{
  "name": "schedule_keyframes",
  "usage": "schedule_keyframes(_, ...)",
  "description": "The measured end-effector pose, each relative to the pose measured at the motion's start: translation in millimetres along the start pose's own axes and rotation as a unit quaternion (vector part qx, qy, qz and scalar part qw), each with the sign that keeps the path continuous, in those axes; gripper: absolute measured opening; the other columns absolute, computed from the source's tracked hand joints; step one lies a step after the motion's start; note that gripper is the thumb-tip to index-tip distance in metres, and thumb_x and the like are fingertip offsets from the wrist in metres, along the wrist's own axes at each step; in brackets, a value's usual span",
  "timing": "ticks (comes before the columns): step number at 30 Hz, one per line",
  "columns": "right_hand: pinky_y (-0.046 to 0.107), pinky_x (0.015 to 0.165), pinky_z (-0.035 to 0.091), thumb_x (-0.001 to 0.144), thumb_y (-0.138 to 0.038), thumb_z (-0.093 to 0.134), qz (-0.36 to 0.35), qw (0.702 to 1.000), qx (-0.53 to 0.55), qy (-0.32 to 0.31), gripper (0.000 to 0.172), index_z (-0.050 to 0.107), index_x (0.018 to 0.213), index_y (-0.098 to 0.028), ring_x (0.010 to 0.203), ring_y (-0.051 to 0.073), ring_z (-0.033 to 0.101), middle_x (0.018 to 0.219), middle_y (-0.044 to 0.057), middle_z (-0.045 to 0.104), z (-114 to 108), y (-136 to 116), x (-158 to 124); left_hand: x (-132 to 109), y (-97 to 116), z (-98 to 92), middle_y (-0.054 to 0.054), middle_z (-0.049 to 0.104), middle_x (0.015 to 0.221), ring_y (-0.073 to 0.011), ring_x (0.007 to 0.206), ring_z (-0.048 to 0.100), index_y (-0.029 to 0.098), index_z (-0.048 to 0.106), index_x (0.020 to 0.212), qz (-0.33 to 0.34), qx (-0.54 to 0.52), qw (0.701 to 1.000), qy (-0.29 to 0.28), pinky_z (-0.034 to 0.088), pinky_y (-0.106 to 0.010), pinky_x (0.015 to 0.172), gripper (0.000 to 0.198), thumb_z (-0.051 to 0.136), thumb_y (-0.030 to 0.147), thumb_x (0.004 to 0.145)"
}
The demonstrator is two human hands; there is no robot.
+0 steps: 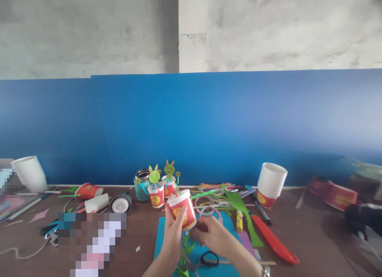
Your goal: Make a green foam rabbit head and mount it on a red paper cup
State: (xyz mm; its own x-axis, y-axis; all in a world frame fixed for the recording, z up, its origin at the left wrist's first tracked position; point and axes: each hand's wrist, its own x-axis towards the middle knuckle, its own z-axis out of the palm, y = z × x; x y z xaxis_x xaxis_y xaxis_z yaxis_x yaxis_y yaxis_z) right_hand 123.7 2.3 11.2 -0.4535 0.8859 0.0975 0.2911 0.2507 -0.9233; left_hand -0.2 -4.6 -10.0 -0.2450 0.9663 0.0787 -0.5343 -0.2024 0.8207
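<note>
My left hand (pixel 172 236) is wrapped round a red paper cup (pixel 188 212) with a white rim and a yellow emblem, tilted above the blue sheet (pixel 161 237). A green strip (pixel 203 194) reaches out from the cup's right side. Close to the cup's lower right, my right hand (pixel 212 232) has its fingers curled together; what they hold, if anything, is hidden. Green paper scraps (pixel 188 245) lie below the hands. Black-handled scissors (pixel 209 259) rest on the sheet under my right wrist.
Two cups with green animal faces, a front one (pixel 156 196) and a rear one (pixel 169 186), stand beside a teal flask (pixel 141 189). Stacked cups (pixel 271 180), coloured strips (pixel 215 187), a glue stick (pixel 239 221) and a red long object (pixel 276 241) lie rightward. A white cup (pixel 97 203) lies left.
</note>
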Motion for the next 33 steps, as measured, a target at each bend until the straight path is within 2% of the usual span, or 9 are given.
schedule_keyframes(1,0.021,0.047,0.037,0.072,-0.029,0.057,0.032,0.997,0.060,-0.023,0.019,0.069,0.067,-0.016,0.046,0.010,0.046,0.055,0.000,0.060,5.4,4.5,5.6,0.1,0.3,0.7,-0.004,0.063,0.106,-0.0211,0.093,0.062,0.030,0.036,0.129,-0.009,-0.006,1.000,0.000,0.051,-0.029,0.075,0.065,0.067,0.039,0.073)
schedule_keyframes(4,0.021,0.048,0.038,0.069,-0.033,0.061,0.088,0.989,0.121,0.010,0.022,0.070,0.065,-0.013,0.044,0.009,0.047,0.053,0.001,0.062,14.6,13.7,13.9,1.6,3.2,1.6,-0.005,0.066,0.095,-0.0222,0.080,0.065,0.026,0.038,0.128,-0.022,-0.003,1.000,0.006,0.053,-0.030,0.064,0.069,0.070,0.043,0.069)
schedule_keyframes(10,0.022,0.049,0.040,0.063,-0.025,0.065,0.108,0.986,0.119,-0.034,0.015,0.068,0.054,-0.013,0.043,0.009,0.049,0.050,0.002,0.065,10.6,19.5,10.0,6.2,7.5,-1.1,-0.006,0.062,0.107,-0.0209,0.096,0.060,0.026,0.037,0.129,0.019,-0.009,1.000,-0.006,0.049,-0.026,0.076,0.064,0.068,0.037,0.074)
schedule_keyframes(15,0.022,0.051,0.040,0.061,-0.024,0.064,0.098,0.979,0.175,0.043,0.013,0.073,0.063,-0.015,0.045,0.010,0.051,0.051,0.000,0.065,13.4,19.2,16.0,6.7,1.5,-0.7,-0.008,0.066,0.097,-0.0229,0.082,0.064,0.022,0.045,0.124,-0.007,0.016,1.000,-0.009,0.051,-0.029,0.067,0.068,0.073,0.041,0.066)
schedule_keyframes(21,0.021,0.048,0.038,0.061,-0.019,0.064,0.127,0.979,0.145,-0.060,0.012,0.068,0.051,-0.015,0.042,0.009,0.049,0.047,-0.001,0.064,10.0,23.7,9.2,6.1,10.3,0.5,-0.009,0.064,0.107,-0.0233,0.093,0.062,0.022,0.046,0.124,0.000,0.009,1.000,-0.022,0.049,-0.029,0.076,0.063,0.071,0.041,0.069)
schedule_keyframes(24,0.020,0.047,0.036,0.062,-0.019,0.062,0.133,0.979,0.124,-0.090,0.010,0.069,0.055,-0.015,0.043,0.009,0.050,0.052,0.000,0.066,0.3,18.9,8.5,5.3,10.8,0.6,-0.009,0.065,0.105,-0.0247,0.094,0.062,0.022,0.040,0.128,-0.011,0.013,1.000,-0.025,0.049,-0.031,0.078,0.068,0.071,0.038,0.069)
schedule_keyframes(26,0.020,0.047,0.035,0.060,-0.017,0.061,0.127,0.984,0.119,-0.036,0.009,0.070,0.063,-0.016,0.046,0.010,0.051,0.055,-0.001,0.066,-6.7,11.1,10.7,4.7,8.6,0.6,-0.010,0.065,0.104,-0.0260,0.096,0.061,0.022,0.037,0.131,-0.017,0.007,1.000,-0.026,0.048,-0.034,0.080,0.073,0.073,0.035,0.069)
schedule_keyframes(29,0.021,0.053,0.039,0.061,-0.023,0.064,0.049,0.970,0.183,0.153,0.015,0.068,0.074,-0.017,0.057,0.013,0.055,0.062,-0.002,0.064,-14.9,-3.0,13.2,3.7,5.2,0.4,-0.009,0.064,0.109,-0.0259,0.101,0.060,0.025,0.033,0.133,-0.023,-0.014,0.999,-0.033,0.047,-0.036,0.084,0.071,0.070,0.033,0.072)
schedule_keyframes(33,0.024,0.059,0.041,0.069,-0.040,0.066,0.021,0.950,0.236,0.205,0.025,0.065,0.078,-0.017,0.065,0.016,0.056,0.068,0.001,0.064,-20.0,-9.7,11.2,1.5,4.6,0.9,-0.008,0.065,0.110,-0.0255,0.100,0.061,0.026,0.033,0.133,-0.039,-0.020,0.998,-0.047,0.049,-0.036,0.083,0.068,0.068,0.033,0.074)
